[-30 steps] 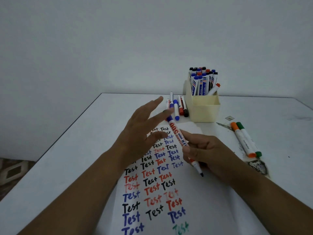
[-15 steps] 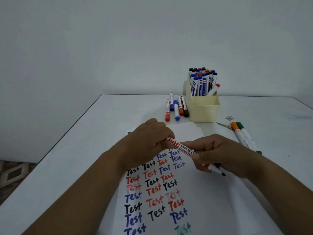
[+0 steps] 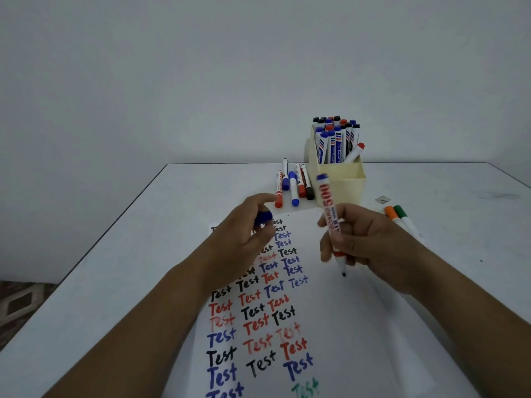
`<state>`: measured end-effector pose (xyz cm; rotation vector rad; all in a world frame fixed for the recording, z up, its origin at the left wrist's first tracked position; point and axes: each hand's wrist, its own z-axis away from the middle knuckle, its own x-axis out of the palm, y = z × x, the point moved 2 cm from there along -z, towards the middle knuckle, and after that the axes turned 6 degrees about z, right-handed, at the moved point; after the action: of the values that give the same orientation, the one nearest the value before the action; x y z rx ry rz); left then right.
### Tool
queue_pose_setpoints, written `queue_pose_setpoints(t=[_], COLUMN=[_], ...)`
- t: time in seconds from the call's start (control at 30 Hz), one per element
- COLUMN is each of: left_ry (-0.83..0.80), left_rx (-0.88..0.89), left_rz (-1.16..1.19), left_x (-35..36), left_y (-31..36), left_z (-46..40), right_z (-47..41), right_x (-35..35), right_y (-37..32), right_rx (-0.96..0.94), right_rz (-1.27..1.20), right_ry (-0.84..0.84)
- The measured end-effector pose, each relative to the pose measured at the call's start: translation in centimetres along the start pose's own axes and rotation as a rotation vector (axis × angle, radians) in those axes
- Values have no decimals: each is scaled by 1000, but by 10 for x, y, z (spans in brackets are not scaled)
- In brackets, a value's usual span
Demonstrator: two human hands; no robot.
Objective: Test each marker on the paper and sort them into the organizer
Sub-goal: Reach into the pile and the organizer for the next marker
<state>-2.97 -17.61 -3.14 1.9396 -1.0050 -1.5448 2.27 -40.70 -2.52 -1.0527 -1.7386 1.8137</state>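
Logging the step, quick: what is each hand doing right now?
Left hand: closed on the blue cap.
Right hand: holding the uncapped marker, tip down.

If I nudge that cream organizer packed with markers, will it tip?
Possibly. The cream plastic organizer looks light, and its upright markers crowd the back compartment, so it seems top-heavy. It would probably slide on the smooth white table.

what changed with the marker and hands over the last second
The left hand pulled the blue cap off and drew away left. The right hand swung the marker upright, tip over the paper. Organizer and loose markers stayed put.
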Motion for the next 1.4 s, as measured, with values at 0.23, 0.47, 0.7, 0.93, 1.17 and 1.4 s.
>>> queue_pose_setpoints(t=[0.23,0.47,0.7,0.93,1.17,1.4], left_ry=[-63,-50,-72,-75,-81,-14], left_rx=[-67,-54,-33,-10,-15,-20], left_rz=[-111,-119,-103,-111,-70,-20], left_x=[10,10,12,11,15,20], left_y=[-4,1,7,7,11,16], left_z=[-7,-5,-4,-3,-3,-2], right_z=[-4,-3,-4,-4,-5,-10], right_x=[3,10,12,11,19,21], right_y=[1,0,5,4,7,7], right_rx=[-203,-232,-146,-151,-126,-157], right_rz=[-236,-114,2,75,112,47], right_ry=[293,409,426,447,423,446])
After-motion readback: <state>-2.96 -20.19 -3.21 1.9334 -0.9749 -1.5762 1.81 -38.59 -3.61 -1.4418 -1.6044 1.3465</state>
